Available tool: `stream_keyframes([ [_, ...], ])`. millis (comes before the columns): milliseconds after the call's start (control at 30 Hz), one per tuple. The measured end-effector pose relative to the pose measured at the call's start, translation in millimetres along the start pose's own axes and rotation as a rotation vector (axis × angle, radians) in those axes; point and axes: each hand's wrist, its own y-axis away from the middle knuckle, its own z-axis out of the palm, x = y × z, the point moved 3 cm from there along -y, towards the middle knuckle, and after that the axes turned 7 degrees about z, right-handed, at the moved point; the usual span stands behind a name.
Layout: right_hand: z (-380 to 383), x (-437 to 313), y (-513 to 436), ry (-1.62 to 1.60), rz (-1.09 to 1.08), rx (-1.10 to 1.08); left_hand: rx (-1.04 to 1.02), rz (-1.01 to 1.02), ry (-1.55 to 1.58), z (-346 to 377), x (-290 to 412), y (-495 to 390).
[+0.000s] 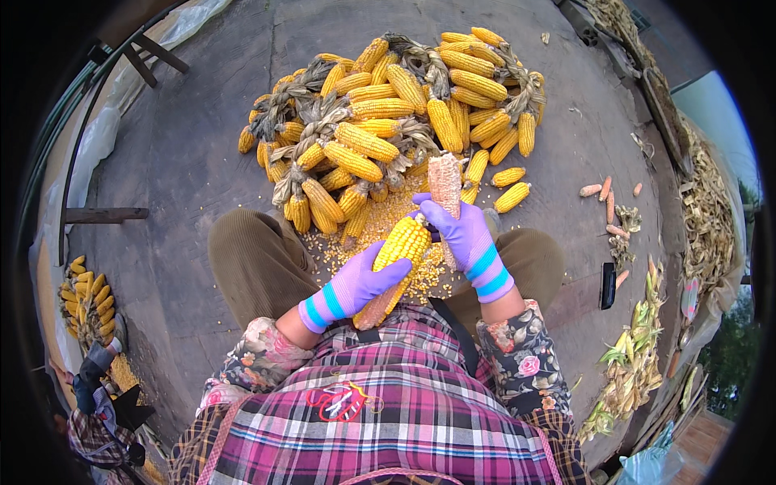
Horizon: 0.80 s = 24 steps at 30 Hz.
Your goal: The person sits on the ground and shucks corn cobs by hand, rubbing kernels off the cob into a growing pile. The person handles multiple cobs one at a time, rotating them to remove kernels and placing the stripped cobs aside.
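My left hand (pixel 361 284), in a purple knit glove with blue bands, grips a yellow ear of corn (pixel 403 245). Kernels are gone from a strip along the ear's lower end. My right hand (pixel 462 236), gloved alike, is closed around a bare corncob (pixel 445 180) that stands roughly upright just right of the ear. Some of my right fingers are hidden behind the cob and the ear's tip. Loose kernels (pixel 330 251) lie on the ground between my knees. Just beyond them is a large heap of corn ears (pixel 376 109), many tied together by braided husks.
Single ears (pixel 512 197) lie right of the heap. Farther right are several stripped cobs (pixel 610 206), a black phone-like object (pixel 608 285) and a bundle of husked stalks (pixel 630 357). At far left, another person (pixel 97 424) sits by a smaller corn pile (pixel 88 297). A wooden leg (pixel 106 215) juts in.
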Motion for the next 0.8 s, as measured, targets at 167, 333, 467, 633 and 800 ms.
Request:
stream_keyframes([
  [167,3.9,9.2,6.6,0.041,-0.094,-0.110,0.053,0.065,-0.173,-3.5,-16.2,-6.2],
  [333,15.4,30.9,1.3,0.282,-0.100,0.096,-0.003,-0.050,-0.418,-1.3,-36.0,-8.1],
  [467,-4.8,57.3,-17.2,-0.106,0.117,0.274,-0.072,0.000,-0.493,11.9,-28.5,-0.1],
  [633,-6.7,27.0,-1.8,-0.159,0.137,0.072,-0.120,-0.007,-0.025,-1.0,-38.6,-11.2],
  [800,12.8,52.6,1.2,0.351,-0.126,0.178,-0.038,-0.091,-0.145,-0.6,-59.7,-14.8],
])
